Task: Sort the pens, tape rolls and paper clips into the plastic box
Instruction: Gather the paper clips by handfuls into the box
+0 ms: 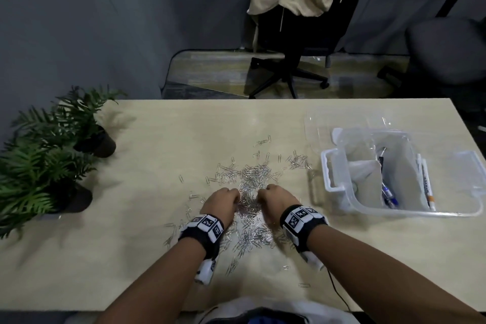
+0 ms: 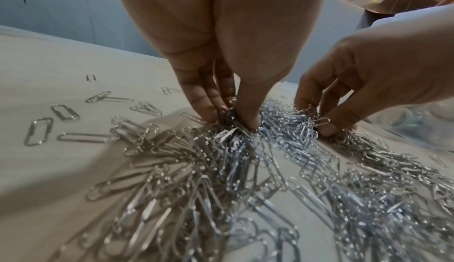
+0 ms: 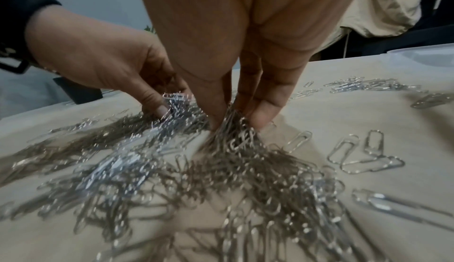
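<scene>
A heap of silver paper clips (image 1: 252,181) is strewn over the middle of the light wooden table (image 1: 157,139). My left hand (image 1: 223,201) and right hand (image 1: 273,198) sit side by side in the heap, knuckles up. In the left wrist view the left hand (image 2: 230,118) pinches a bunch of paper clips (image 2: 233,149) between thumb and fingers. In the right wrist view the right hand (image 3: 236,118) pinches another bunch of paper clips (image 3: 236,144). The clear plastic box (image 1: 339,192) stands to the right and holds several pens (image 1: 389,192).
Two potted ferns (image 1: 52,155) stand at the table's left edge. The box's clear lid (image 1: 339,119) lies behind the box. An office chair (image 1: 302,34) draped with a beige garment stands beyond the far edge. A cable (image 1: 339,294) hangs off the near edge.
</scene>
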